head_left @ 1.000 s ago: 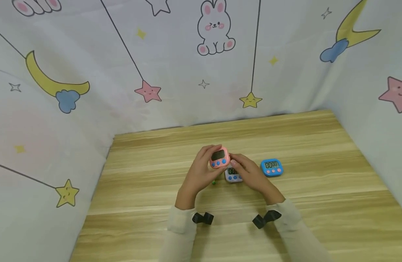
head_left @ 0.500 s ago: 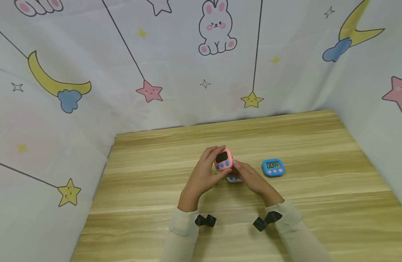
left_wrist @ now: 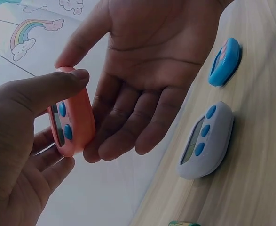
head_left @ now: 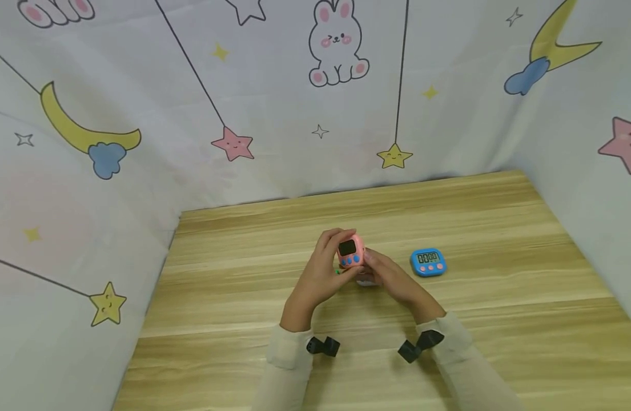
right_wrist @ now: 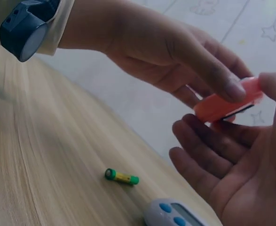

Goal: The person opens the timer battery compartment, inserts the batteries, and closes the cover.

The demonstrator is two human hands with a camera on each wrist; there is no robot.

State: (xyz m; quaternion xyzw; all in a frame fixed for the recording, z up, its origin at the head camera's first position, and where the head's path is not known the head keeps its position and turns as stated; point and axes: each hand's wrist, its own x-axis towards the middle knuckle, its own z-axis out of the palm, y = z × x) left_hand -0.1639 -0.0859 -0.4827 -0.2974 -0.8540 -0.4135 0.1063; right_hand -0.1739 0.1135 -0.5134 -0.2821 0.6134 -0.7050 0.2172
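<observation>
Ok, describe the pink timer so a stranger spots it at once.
Over the wood-grain table, find the left hand. It holds the pink timer. The white timer and blue timer lie on the table; only this one is pink and held.

The table bears a blue timer, white timer, likely battery.

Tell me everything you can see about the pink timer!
The pink timer looks like plastic and has rounded corners. Its screen is dark with no digits showing, and a row of three blue buttons sits below it. It is held up off the wood-patterned table, its face turned toward the head camera. The left hand grips it between thumb and fingers, and the right hand touches its edge. Its back isn't clearly visible.
</observation>
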